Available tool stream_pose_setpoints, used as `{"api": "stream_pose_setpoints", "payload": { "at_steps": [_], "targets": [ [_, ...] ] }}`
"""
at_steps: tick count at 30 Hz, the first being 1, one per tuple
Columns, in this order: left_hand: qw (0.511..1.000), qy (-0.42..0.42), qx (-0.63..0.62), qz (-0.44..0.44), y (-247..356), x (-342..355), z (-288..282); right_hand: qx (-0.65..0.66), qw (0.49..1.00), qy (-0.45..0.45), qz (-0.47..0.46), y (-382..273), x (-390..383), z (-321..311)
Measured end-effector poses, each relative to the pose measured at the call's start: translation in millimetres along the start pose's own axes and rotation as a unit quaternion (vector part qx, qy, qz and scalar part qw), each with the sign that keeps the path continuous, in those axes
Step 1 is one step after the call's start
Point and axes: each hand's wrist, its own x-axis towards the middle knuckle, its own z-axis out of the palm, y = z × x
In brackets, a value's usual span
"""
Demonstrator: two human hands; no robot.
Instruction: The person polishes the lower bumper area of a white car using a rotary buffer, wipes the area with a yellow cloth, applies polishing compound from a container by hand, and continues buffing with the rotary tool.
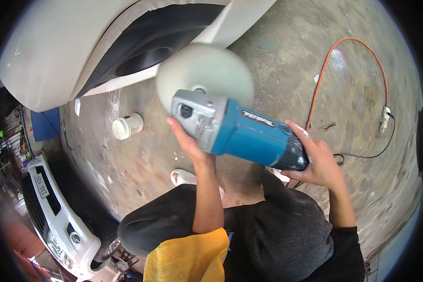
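Note:
Both of my hands hold a blue angle polisher [256, 138] with a silver gear head, tilted across my view above my knees. My left hand [190, 143] supports the gear head from below, its fingers partly hidden behind the metal. Around the black rear end of the body, my right hand [317, 162] is wrapped. The round pale pad [207, 70] at the head is smeared, as if spinning. Just beyond it stands a white car bumper [98, 42] with a dark lower insert [145, 58]; the pad overlaps its edge in view, and I cannot tell whether they touch.
A white tub [128, 126] stands on the stained concrete floor [277, 84]. An orange cord [326, 61] loops at the right to a white power strip [385, 120] with a black cable. A yellow cloth [188, 258] lies by my lap. A white car front [63, 225] is at the lower left.

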Motion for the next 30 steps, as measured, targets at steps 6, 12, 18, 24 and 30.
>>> {"api": "stream_pose_setpoints", "payload": {
  "at_steps": [6, 12, 18, 24, 30],
  "targets": [
    [0.996, 0.041, 0.042, 0.060, 15.6, 33.7, -45.0, -0.013, 0.997, -0.074, -0.033, 3.5, 47.2, 37.0],
    [0.992, 0.016, 0.069, 0.101, 22.6, 39.4, -61.0, 0.000, 0.991, -0.121, -0.049, 3.6, 69.9, 58.4],
    [0.997, 0.044, 0.036, 0.051, 8.9, 11.3, -25.7, -0.034, 0.995, -0.094, 0.028, 0.7, 27.4, 18.2],
    [1.000, 0.011, 0.013, -0.014, -7.0, -16.3, 19.7, -0.008, 0.999, 0.003, 0.045, 4.3, -12.5, -14.7],
    [0.998, 0.055, 0.002, 0.008, 4.2, 1.4, 8.1, -0.023, 1.000, -0.017, -0.010, -2.9, 14.1, -8.5]
  ]
}}
